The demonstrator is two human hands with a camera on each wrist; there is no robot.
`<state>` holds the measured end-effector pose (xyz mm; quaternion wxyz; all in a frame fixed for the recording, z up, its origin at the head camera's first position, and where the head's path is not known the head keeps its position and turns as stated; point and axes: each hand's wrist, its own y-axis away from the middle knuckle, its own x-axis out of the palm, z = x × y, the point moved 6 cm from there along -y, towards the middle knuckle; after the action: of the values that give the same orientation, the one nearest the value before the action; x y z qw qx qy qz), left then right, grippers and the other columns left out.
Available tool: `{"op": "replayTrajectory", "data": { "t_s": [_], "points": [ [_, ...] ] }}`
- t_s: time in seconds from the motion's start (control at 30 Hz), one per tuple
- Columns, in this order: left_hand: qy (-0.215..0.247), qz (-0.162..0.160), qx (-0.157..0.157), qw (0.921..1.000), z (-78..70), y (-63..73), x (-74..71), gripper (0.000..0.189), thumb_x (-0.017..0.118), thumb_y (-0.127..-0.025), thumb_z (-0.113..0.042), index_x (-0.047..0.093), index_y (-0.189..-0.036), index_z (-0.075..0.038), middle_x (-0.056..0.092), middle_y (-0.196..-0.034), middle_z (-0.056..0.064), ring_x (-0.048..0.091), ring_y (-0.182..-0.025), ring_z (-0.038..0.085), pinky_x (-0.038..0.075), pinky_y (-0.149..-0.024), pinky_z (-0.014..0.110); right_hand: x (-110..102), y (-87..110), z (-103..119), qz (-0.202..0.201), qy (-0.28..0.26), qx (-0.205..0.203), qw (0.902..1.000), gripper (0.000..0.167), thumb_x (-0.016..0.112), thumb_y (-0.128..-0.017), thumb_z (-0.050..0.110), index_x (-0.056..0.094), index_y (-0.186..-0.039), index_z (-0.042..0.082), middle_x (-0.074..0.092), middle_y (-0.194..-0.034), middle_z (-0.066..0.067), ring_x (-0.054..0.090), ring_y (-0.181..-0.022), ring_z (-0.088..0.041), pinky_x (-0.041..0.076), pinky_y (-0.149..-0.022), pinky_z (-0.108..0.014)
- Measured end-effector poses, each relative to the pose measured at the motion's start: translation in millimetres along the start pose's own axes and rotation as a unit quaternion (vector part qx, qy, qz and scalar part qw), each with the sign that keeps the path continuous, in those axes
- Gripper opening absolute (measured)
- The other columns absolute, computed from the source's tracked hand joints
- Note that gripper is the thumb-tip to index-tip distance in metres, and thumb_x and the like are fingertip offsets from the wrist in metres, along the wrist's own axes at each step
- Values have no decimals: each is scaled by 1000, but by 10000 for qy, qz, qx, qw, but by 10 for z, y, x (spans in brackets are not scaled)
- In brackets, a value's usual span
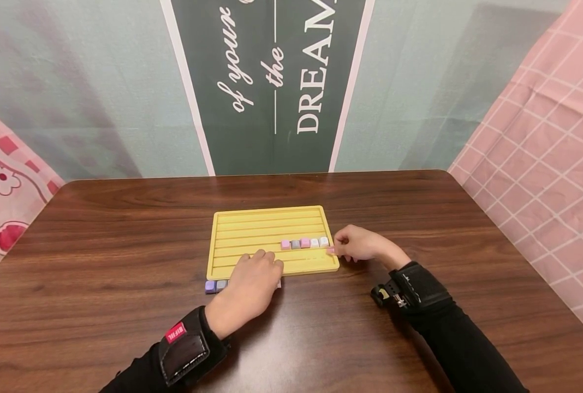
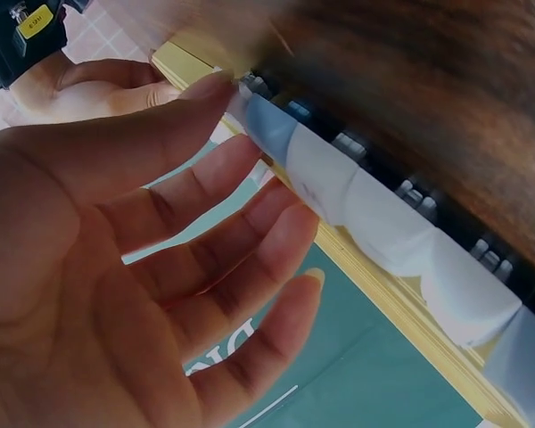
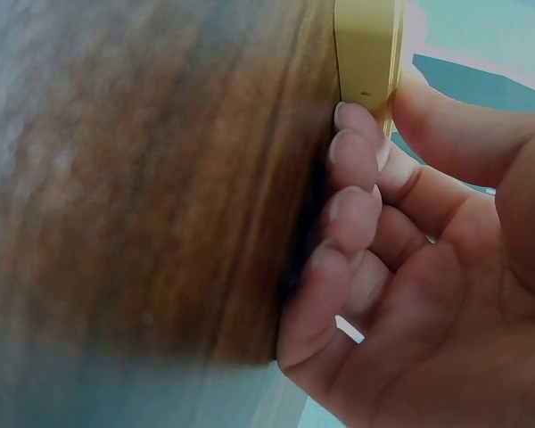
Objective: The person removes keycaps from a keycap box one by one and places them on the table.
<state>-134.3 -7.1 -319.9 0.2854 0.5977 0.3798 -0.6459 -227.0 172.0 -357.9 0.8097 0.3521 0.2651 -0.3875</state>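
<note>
A yellow ridged tray (image 1: 252, 234) lies on the table. A short row of pink, grey and white keycaps (image 1: 304, 243) sits in one of its grooves, towards the right. At the tray's right edge my right hand (image 1: 362, 243) pinches a pink keycap (image 1: 330, 250) between thumb and fingers. My left hand (image 1: 252, 278) reaches over a second row of keycaps (image 1: 221, 285) along the tray's front edge, hiding most of it. In the left wrist view, its thumb touches the end of that row of white and blue keycaps (image 2: 388, 218), fingers loosely bent.
The brown wooden table (image 1: 124, 234) extends around the tray. Behind it hangs a cloth with a dark green lettered panel (image 1: 272, 142). A pink checked cloth (image 1: 542, 164) hangs at the right and a patterned pink one (image 1: 6, 202) at the left.
</note>
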Motion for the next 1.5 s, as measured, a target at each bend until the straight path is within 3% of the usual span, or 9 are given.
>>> {"op": "replayTrajectory", "data": {
  "t_s": [0.27, 0.53, 0.8, 1.5],
  "points": [
    [10, 18, -36, 10000, 6, -9, 2, 7, 65, -76, -3, 59, -75, -6, 51, -69, 5, 52, -70, 21, 39, -55, 32, 2, -3, -1, -6, -15, -26, 10000, 28, 58, -90, 19, 51, -66, 6, 46, -55, -2, 43, -48, -13, 35, -48, -26],
    [127, -53, -13, 9999, 6, -7, 8, 13, 69, -78, -13, 57, -76, -7, 52, -70, 5, 53, -70, 21, 39, -55, 32, 3, -8, -11, -7, -8, -17, 10000, 29, 58, -90, 20, 51, -65, 5, 46, -55, -2, 44, -48, -13, 34, -48, -26],
    [21, -5, -24, 10000, 8, -12, 20, 9, 66, -77, -4, 57, -76, -7, 52, -69, 5, 53, -70, 21, 39, -55, 32, 4, -4, -2, -6, -37, -35, 10000, 29, 58, -90, 19, 51, -66, 6, 46, -55, -2, 43, -48, -13, 35, -48, -26],
    [114, 0, -67, 9999, 13, -12, 21, 9, 65, -77, -2, 57, -75, -6, 51, -68, 5, 52, -68, 21, 37, -53, 31, 4, -4, -3, 6, -12, -49, 10000, 30, 58, -90, 20, 50, -65, 6, 46, -56, -2, 44, -48, -14, 35, -49, -26]
  ]
}}
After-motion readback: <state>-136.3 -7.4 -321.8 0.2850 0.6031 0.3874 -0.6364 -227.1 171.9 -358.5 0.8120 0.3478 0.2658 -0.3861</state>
